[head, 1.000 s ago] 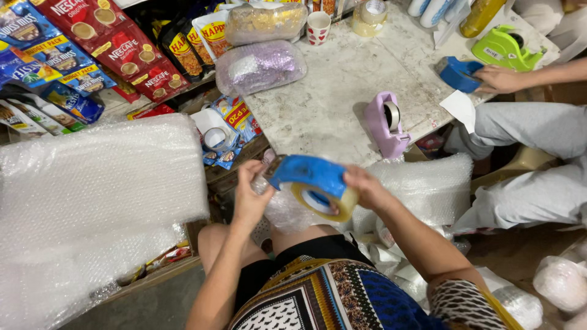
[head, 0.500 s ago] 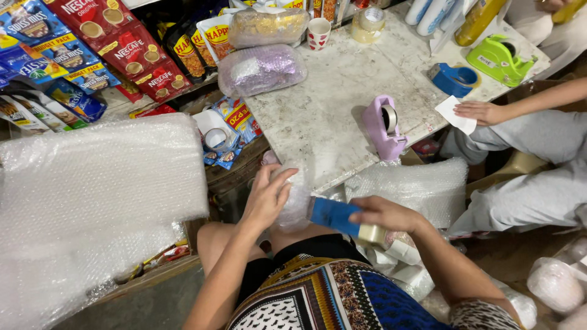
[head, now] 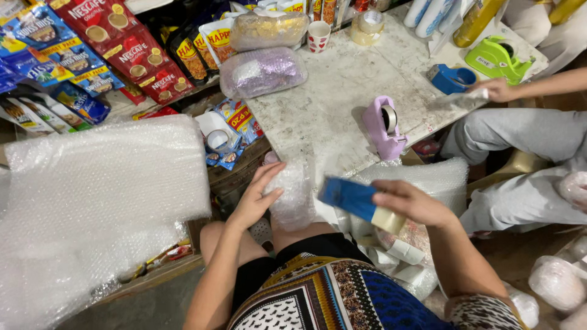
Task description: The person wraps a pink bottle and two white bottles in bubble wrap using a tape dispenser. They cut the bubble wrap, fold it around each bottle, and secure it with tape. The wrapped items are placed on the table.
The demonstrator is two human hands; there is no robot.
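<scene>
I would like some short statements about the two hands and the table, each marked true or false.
1. The right hand holds a blue tape dispenser. True.
2. The left hand rests on a bubble-wrapped bundle. True.
3. The pink tape dispenser lies in the person's lap. False: it stands on the marble table.
4. The green tape dispenser stands beside the left hand. False: it is at the table's far corner.

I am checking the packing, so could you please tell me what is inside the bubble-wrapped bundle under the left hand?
The left hand presses on the bubble-wrapped bundle. Only cloudy layers of wrap show; whatever is inside is covered and cannot be identified.
</scene>
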